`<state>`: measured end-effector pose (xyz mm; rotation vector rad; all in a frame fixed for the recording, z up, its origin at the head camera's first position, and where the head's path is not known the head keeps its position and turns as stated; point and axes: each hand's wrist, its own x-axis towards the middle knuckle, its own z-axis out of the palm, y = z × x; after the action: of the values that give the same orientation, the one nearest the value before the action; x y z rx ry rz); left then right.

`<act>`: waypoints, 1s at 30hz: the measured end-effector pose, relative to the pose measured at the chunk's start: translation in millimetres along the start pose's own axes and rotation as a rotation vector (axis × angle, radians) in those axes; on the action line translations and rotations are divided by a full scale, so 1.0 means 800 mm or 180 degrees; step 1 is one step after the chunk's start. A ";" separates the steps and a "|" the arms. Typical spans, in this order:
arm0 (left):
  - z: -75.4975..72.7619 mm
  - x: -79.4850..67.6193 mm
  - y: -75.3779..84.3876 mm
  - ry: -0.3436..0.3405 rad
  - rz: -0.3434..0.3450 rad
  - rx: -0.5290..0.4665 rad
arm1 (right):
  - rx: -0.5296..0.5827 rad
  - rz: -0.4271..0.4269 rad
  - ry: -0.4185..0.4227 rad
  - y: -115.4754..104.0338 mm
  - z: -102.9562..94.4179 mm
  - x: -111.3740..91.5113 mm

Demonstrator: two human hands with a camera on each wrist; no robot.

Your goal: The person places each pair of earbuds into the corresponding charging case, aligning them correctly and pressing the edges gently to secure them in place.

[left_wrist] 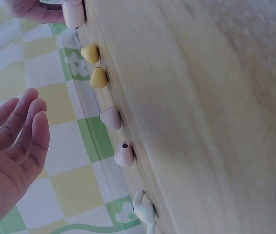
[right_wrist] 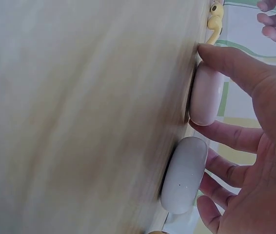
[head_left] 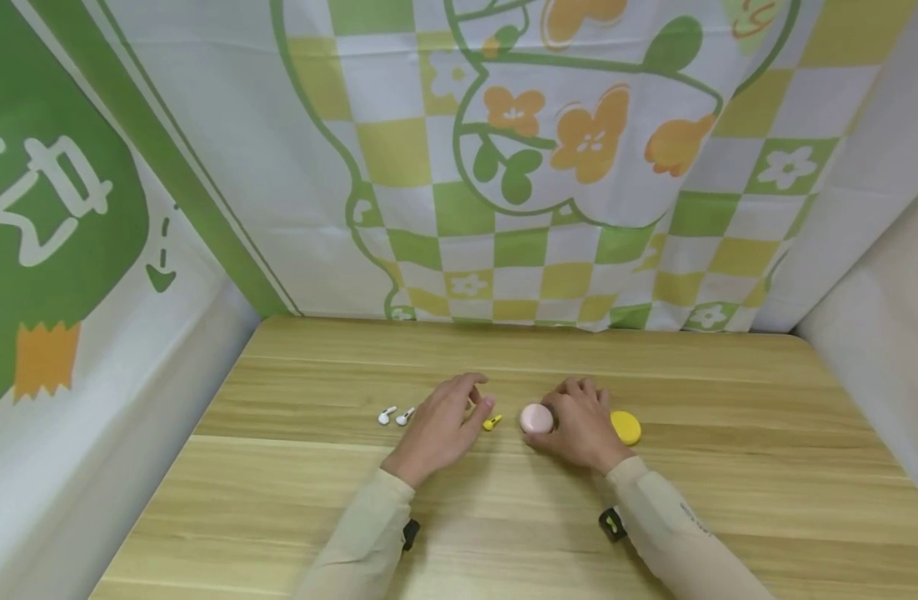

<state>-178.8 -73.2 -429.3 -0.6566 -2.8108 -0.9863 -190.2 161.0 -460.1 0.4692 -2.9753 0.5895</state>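
Note:
My right hand [head_left: 585, 423] pinches a round pink earbud case [head_left: 536, 419] between thumb and index finger, low at the tabletop. A white case [right_wrist: 184, 176] stands beside it, close to the other fingers; in the head view the hand hides it. My left hand [head_left: 442, 427] hovers over the row of earbuds with relaxed, slightly bent fingers and an empty palm. Two yellow earbuds [left_wrist: 98, 78] lie between the hands. Two pink earbuds [left_wrist: 111, 118] show in the left wrist view, hidden under the left hand from above. Two white earbuds [head_left: 385, 416] lie left of that hand.
A round yellow case [head_left: 626, 427] lies just right of my right hand. The wooden table [head_left: 504, 533] meets a checked, flower-printed cloth [head_left: 519, 275] along its back edge. White cloth walls rise at both sides.

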 end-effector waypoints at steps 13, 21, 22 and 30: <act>0.001 0.000 0.006 -0.0047 -0.0020 -0.0131 | 0.0079 -0.0063 0.0076 -0.009 -0.013 -0.010; 0.006 -0.002 0.009 -0.0157 -0.0024 -0.0283 | 0.0034 -0.0347 0.0172 -0.021 -0.037 -0.021; 0.007 -0.002 0.009 -0.0171 -0.0025 -0.0297 | 0.0012 -0.0394 0.0179 -0.022 -0.041 -0.022; 0.010 -0.003 0.014 -0.0337 -0.0004 -0.0667 | -0.0048 -0.0707 0.0309 -0.029 -0.060 -0.033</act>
<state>-171.5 -61.6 -429.7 -0.7501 -2.8207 -1.2962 -157.0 166.7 -410.6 0.7349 -2.7833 0.5498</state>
